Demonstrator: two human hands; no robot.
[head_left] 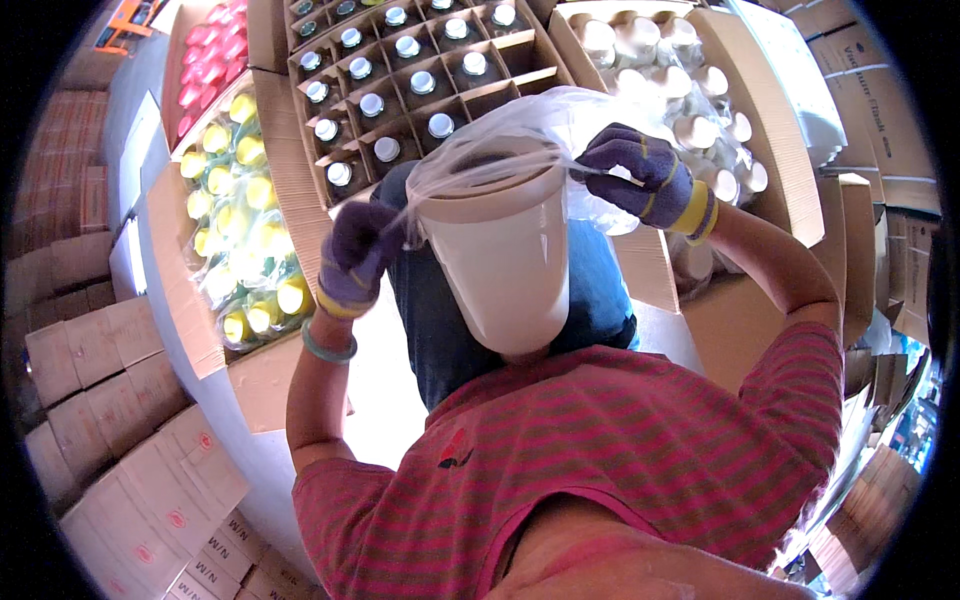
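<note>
A white tapered bucket is tilted toward me between my knees, its rim facing away. Thin clear plastic bag film stretches across the rim and spreads out beyond its right side. At the rim's left, my left hand, in a purple and yellow glove, is closed on an edge of the film. My right hand, gloved alike, pinches the film to the right of the rim. Between the two hands the film is drawn into taut folds. The bucket's inside is mostly hidden by the film.
Ahead stands a divided carton of white-capped bottles. An open carton at right holds white-capped containers under plastic. At left are a carton of yellow-capped bottles and a carton with red-topped items. Stacked cartons line the left side.
</note>
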